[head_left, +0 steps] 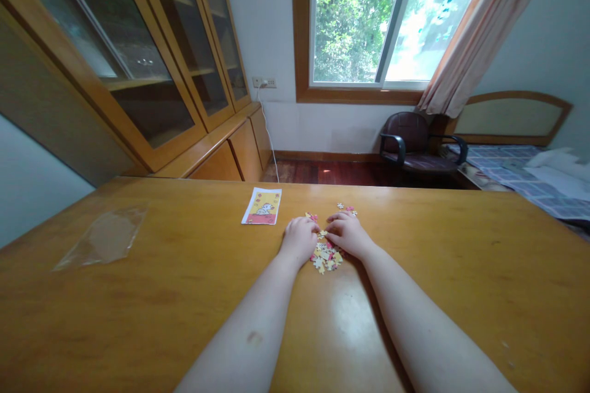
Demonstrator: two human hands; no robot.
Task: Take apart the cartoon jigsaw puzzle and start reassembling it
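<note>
A small heap of jigsaw puzzle pieces, in yellow, white and pink, lies on the wooden table. My left hand rests at the heap's left side, palm down, its fingers bent and apart over the pieces. From the right, my right hand reaches in with fingers spread. One pale puzzle piece is between the fingertips of both hands; neither visibly grips it. Some pieces show beyond the hands, including a loose white piece. What lies under the palms is hidden.
A picture card with a cartoon animal lies left of the hands. Farther left is a clear plastic bag. Beyond the table stand a glass-door cabinet, a dark armchair and a bed below the window.
</note>
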